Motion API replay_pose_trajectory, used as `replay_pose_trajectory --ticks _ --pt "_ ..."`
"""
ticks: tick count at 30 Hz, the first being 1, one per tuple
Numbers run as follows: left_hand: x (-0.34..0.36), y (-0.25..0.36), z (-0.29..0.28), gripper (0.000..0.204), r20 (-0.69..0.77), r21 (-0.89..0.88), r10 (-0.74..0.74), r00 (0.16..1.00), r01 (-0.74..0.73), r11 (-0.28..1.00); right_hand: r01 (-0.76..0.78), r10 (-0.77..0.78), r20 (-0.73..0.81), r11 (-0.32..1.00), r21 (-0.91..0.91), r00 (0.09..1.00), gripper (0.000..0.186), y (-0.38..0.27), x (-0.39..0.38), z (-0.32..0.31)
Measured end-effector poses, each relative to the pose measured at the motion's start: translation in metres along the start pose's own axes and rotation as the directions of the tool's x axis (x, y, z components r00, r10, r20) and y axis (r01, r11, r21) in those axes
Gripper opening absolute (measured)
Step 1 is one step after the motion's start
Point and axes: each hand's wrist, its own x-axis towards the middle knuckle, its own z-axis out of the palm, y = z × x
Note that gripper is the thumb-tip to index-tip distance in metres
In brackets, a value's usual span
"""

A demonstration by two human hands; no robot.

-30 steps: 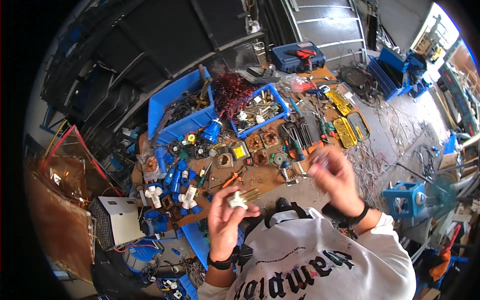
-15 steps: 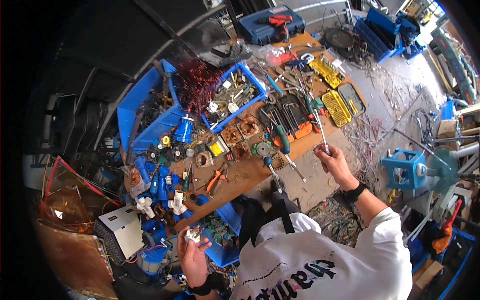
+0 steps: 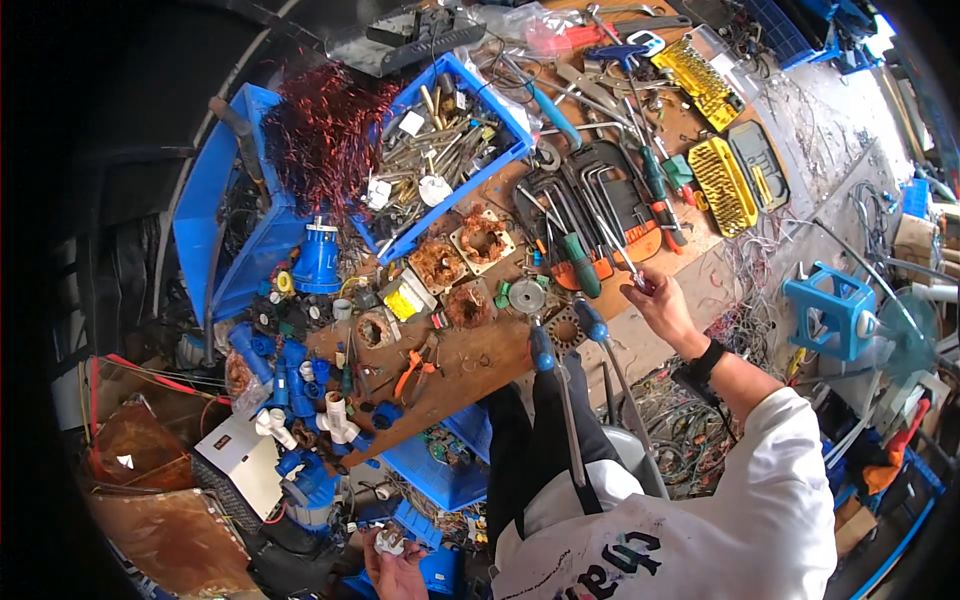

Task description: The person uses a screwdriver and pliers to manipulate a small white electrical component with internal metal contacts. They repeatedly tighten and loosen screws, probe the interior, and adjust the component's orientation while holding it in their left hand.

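Observation:
My left hand (image 3: 398, 572), low in the picture, is closed on a white electrical plug (image 3: 390, 541) with metal prongs. My right hand (image 3: 664, 312) pinches a slim metal rod (image 3: 622, 250) at the table's front right edge. The rod slants up and left over a black and orange hex key holder (image 3: 565, 205). Left of that hand lies a green-handled screwdriver (image 3: 579, 266). Two long metal bars with blue grips (image 3: 541, 348) reach from the table edge toward my body. The rod's lower end is hidden in my fingers.
A blue bin of metal parts (image 3: 468, 205) and another blue bin (image 3: 195, 225) stand on the wooden table (image 3: 490, 352). Orange-handled pliers (image 3: 408, 372), rusty square parts (image 3: 440, 265) and a yellow bit set (image 3: 722, 185) lie there too. A blue stool (image 3: 830, 310) stands right, among wires.
My view has shifted closer over the table. My left hand is lower in the picture, still holding the plug. In my right hand the rod now leans further left.

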Motion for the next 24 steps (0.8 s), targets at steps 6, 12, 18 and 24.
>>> replay_pose_trajectory --ticks 6,12,18,24 --pt "0.002 0.001 0.015 0.058 -0.046 0.075 -0.077 0.996 0.080 0.994 0.038 -0.032 0.044 0.988 -0.147 0.999 0.045 0.013 0.032 0.019" --pt "0.002 -0.005 0.016 0.053 -0.081 0.074 -0.081 0.993 0.087 0.993 0.068 -0.050 0.076 0.965 -0.255 0.996 0.051 0.012 0.048 0.024" --pt "0.006 -0.009 0.012 0.048 -0.011 0.064 -0.057 0.998 0.057 0.996 0.091 -0.074 0.078 0.963 -0.253 0.994 0.046 0.017 0.053 0.028" --pt "0.006 -0.011 0.013 0.044 -0.017 0.143 -0.059 0.998 0.061 0.988 0.155 -0.155 0.021 0.949 -0.275 0.988 0.040 0.015 0.053 0.031"
